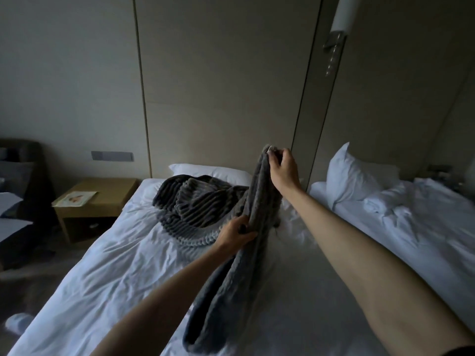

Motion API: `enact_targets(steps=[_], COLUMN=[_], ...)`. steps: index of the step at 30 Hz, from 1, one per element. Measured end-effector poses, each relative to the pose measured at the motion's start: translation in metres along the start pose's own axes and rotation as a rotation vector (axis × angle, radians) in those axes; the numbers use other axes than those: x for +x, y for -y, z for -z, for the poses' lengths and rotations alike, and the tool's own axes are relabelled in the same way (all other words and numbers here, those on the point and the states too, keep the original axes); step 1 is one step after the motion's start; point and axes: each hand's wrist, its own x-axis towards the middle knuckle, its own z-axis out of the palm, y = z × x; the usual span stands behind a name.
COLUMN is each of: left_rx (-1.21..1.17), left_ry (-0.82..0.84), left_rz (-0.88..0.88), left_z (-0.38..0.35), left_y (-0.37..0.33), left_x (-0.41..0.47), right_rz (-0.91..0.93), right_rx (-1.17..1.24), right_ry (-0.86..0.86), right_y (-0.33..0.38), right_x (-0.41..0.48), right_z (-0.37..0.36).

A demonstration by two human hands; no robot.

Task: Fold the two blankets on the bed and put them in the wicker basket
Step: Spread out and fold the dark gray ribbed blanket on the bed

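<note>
Up top, the fingertips of the right hand [281, 167] are pinched together on the upper edge of the grey blanket [231, 291], holding it lifted above the bed [102, 278]. Lower down, the left hand [237, 235] has fingers and thumb curled round the same cloth at about its middle, gathering it into a narrow hanging band. From there the blanket drops in long doubled layers, its bottom end pooling on the white sheet near the person. So the first fold looks under way but far from finished (no neat rectangle yet). Behind the hands the ribbed blanket [195, 204] lies in a crumpled heap near the pillow [213, 172], apparently not yet folded. The wicker basket is nowhere in view, so both blankets are yet to be folded and stowed. A nightstand [102, 199] stands left of the bed.
</note>
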Motion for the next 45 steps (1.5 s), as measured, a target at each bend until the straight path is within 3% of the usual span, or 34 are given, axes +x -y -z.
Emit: enact_targets(steps=[6,9,12,17,22,26,29,33,35,38,41,45], left_rx=[0.285,0.297,0.297,0.393,0.529,0.585,0.519,0.372,0.332,0.323,0.312,0.325], left_ry=[0.220,0.148,0.038,-0.123,-0.116,-0.038,0.018,0.073,0.085,0.096,0.085,0.079], left_rz=[0.171,0.226,0.163,0.053,-0.066,-0.103,-0.025,0.048,0.063,0.043,0.016,0.032], left_z=[-0.038,-0.025,0.013,0.081,0.118,0.108,0.081,0.046,0.031,0.011,0.002,0.007], left_y=[0.029,0.043,0.043,0.029,0.026,0.026,0.031,0.032,0.031,0.026,0.021,0.018], left_x=[-0.023,-0.039,-0.048,-0.043,-0.033,-0.040,-0.053,-0.068,-0.076,-0.083,-0.086,-0.087], right_rz=[-0.115,-0.197,-0.377,-0.423,-0.175,-0.017,0.117,0.014,-0.125,-0.226,-0.229,-0.188], right_rx=[0.018,0.030,0.115,0.249,-0.177,-0.452,-0.786,-1.223,-1.138,-0.635,-0.338,-0.375], right_ry=[0.012,0.033,0.070,0.469,0.816,0.797,0.849,1.046,1.162,1.256,1.041,0.809], right_y=[-0.029,-0.052,-0.080,-0.111,-0.111,-0.110,-0.117,-0.142,-0.155,-0.154,-0.136,-0.122], right_x=[0.001,-0.003,-0.013,-0.038,-0.042,-0.047,-0.067,-0.115,-0.145,-0.193,-0.231,-0.254], right_z=[0.015,0.031,0.054,0.093,0.104,0.100,0.099,0.092,0.079,0.045,0.007,-0.020])
